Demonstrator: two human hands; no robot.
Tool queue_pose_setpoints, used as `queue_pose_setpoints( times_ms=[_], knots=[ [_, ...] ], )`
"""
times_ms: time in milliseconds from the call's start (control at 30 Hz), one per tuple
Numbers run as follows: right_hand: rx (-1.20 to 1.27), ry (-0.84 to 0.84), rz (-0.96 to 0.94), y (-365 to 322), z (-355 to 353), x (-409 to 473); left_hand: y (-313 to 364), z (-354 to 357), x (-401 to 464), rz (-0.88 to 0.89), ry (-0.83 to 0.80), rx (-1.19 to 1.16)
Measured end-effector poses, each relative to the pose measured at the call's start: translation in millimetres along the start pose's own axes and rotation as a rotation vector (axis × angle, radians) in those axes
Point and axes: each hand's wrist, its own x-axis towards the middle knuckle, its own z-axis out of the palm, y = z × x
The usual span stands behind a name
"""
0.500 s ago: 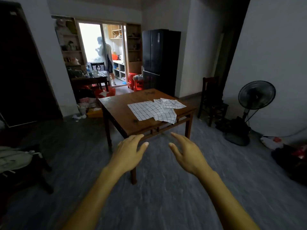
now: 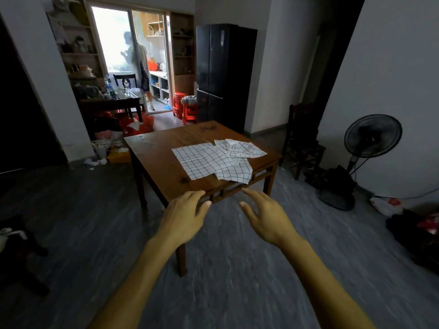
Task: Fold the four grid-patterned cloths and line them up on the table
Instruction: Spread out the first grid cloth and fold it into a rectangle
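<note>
Grey floor fills the near part of the room, and over it the left hand and the right hand reach forward, each grip released and holding nothing. Just beyond them stands the wooden table. On its right half the cloths lie unfolded, overlapping, well apart from both hands. Better to separate one cloth first and flatten it before folding

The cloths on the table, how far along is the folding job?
Nothing looks done: the cloths lie unfolded in an overlapping heap on the table, one corner drooping over the near edge. Nothing is in hand; the left hand and right hand are open and empty, short of the cloths. All the folding and lining up remains.
</note>
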Motion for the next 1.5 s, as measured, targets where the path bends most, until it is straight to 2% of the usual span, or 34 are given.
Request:
queue_pose_setpoints(
  times_ms=[300,467,767,1167,1500],
  knots=[
    [0.124,-0.01,-0.016,92.6,36.0,100.4,-14.1,62.0,117.5,-0.042,-0.014,0.036],
    [0.148,-0.011,-0.034,152.4,31.2,164.4,-2.9,93.0,191.5,-0.1,-0.018,0.038],
    [0.21,-0.091,-0.128,210.2,53.9,268.6,-11.1,123.5,284.2,-0.179,0.038,0.056],
    [0.18,-0.23,-0.163,236.7,138.5,399.7,-108.7,157.5,378.3,-0.304,-0.004,0.008],
    [0.142,-0.328,-0.128,252.0,211.3,492.8,-185.8,177.4,459.7,-0.331,-0.033,-0.054]
  ],
)
